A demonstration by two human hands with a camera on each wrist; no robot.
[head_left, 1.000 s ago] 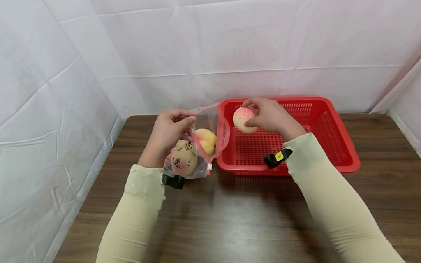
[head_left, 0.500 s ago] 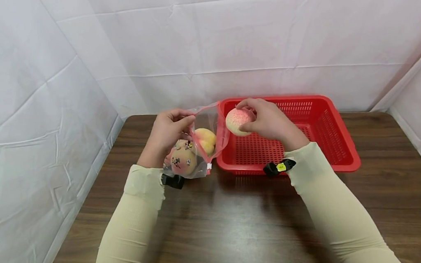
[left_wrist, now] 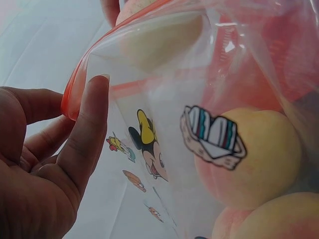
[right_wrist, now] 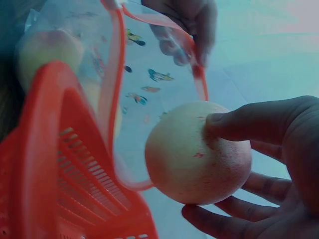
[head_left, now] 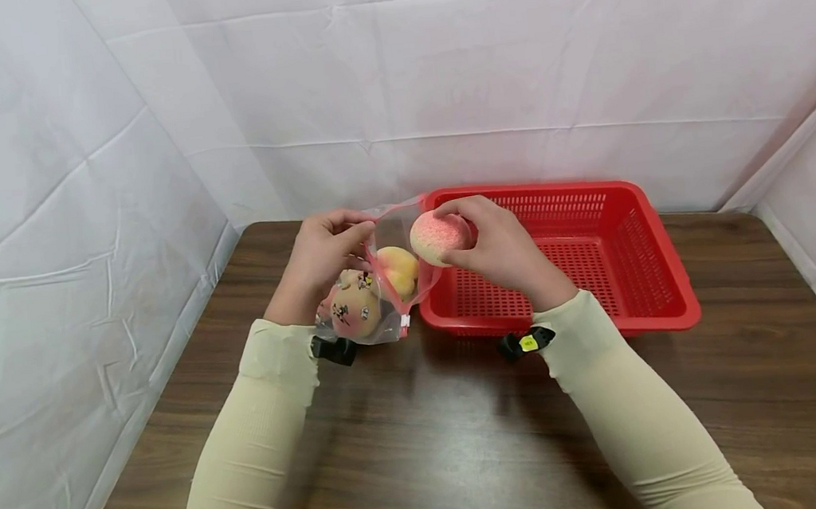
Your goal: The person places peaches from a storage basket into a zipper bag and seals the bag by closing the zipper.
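Note:
My left hand (head_left: pixel 329 253) pinches the red zip edge of a clear plastic zip bag (left_wrist: pixel 149 99) between thumb and fingers, so its mouth gapes to the right. Through the film show several peaches, among them a yellow one (head_left: pixel 399 271) near the opening, and cartoon prints. A pink and cream peach (head_left: pixel 439 238) is in the grip of my right hand (head_left: pixel 497 247), thumb on one side and fingers on the other. In the right wrist view that held peach (right_wrist: pixel 197 154) is right at the bag's red-edged mouth.
A red plastic basket (head_left: pixel 668 266) with slotted walls stands to the right of the bag, its left rim close by the bag's mouth. Both lie on a dark wooden table (head_left: pixel 409 446). White cloth (head_left: pixel 479 65) hangs behind and at the sides.
My right hand has carried the peach leftward from over the basket to the bag's mouth. The left hand and the bag have stayed nearly still.

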